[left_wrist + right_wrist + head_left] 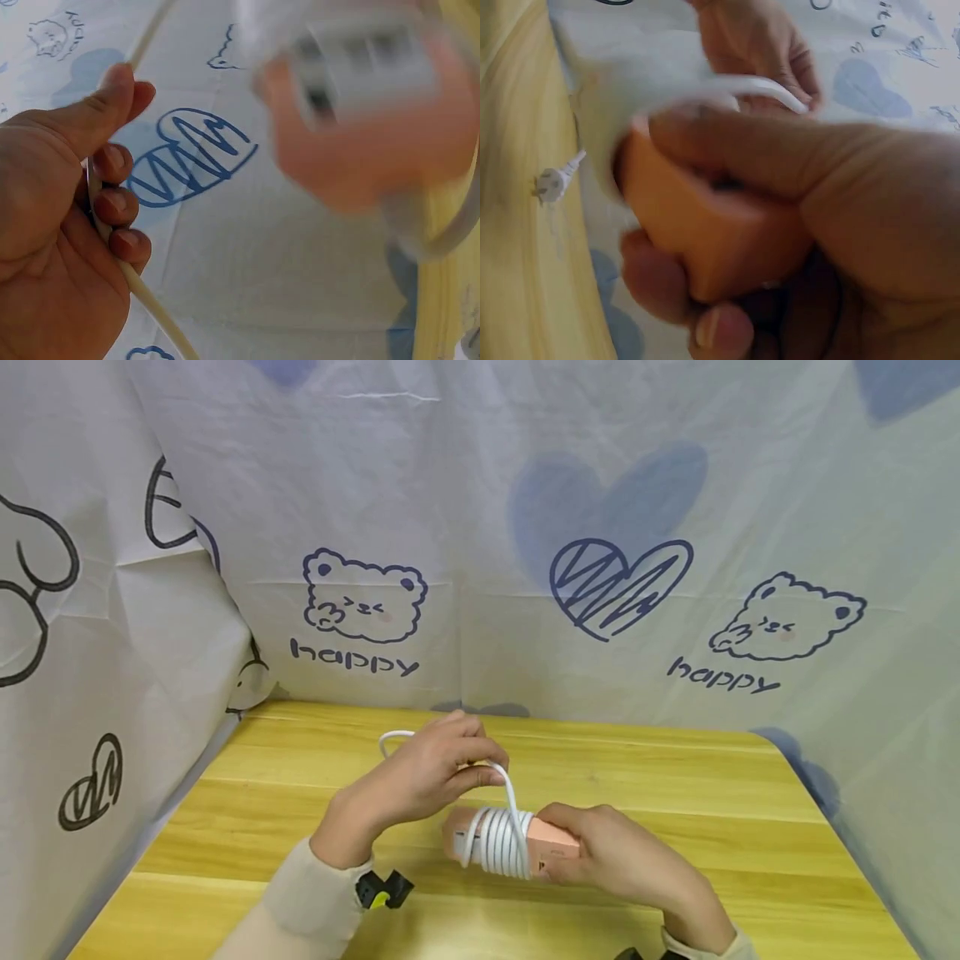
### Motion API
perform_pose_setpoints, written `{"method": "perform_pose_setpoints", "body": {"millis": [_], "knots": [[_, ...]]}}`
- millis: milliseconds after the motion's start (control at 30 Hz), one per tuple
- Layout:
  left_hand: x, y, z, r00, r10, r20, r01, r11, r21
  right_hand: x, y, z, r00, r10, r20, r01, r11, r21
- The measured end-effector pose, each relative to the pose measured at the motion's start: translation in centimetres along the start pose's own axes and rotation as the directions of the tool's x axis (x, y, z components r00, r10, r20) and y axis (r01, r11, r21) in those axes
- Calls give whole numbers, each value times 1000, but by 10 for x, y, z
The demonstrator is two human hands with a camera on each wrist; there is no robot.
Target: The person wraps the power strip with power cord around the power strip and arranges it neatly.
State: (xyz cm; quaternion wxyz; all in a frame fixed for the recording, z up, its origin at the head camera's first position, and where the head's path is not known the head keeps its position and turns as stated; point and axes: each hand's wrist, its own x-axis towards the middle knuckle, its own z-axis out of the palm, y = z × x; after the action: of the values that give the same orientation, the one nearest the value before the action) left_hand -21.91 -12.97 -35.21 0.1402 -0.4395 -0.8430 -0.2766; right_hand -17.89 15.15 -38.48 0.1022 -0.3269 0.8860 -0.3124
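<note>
My right hand (626, 858) grips one end of a pink power strip (553, 845), which it holds up over the table. Several turns of white cord (504, 845) are wrapped side by side around the strip's middle. Up and to the left of it, my left hand (438, 764) pinches the running part of the cord, which arches from the coils to the thumb and fingertips. In the left wrist view the cord (157, 311) passes through the curled fingers, and the strip's socket end (300, 150) is blurred. A white plug (551, 185) lies on the table in the right wrist view.
The yellow wood-grain table (262, 793) lies under both hands. White cloth (480, 510) printed with bears and hearts stands behind it and along the sides. A loop of loose cord (390, 737) shows beyond the left hand.
</note>
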Motion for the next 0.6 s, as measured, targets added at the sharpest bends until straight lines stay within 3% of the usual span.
{"method": "perform_pose_setpoints", "body": {"millis": [133,233,333,467,533,600], "knots": [[3,-5,3,997,-49,63,56,991,-125,-3,2,-6,989,-82,126,63,986,153],[5,-6,6,990,-95,101,114,972,-205,-4,4,-7,971,-168,167,131,968,216],[5,-8,10,979,-159,124,189,938,-289,-4,7,-8,956,-238,171,188,946,263],[3,-13,16,965,-220,144,261,872,-414,-4,11,-10,942,-297,153,234,913,333],[1,-16,20,963,-233,139,270,860,-433,-5,11,-11,942,-309,132,245,900,361],[-1,-20,26,964,-237,117,265,872,-411,-4,11,-11,947,-305,100,245,889,386]]}}
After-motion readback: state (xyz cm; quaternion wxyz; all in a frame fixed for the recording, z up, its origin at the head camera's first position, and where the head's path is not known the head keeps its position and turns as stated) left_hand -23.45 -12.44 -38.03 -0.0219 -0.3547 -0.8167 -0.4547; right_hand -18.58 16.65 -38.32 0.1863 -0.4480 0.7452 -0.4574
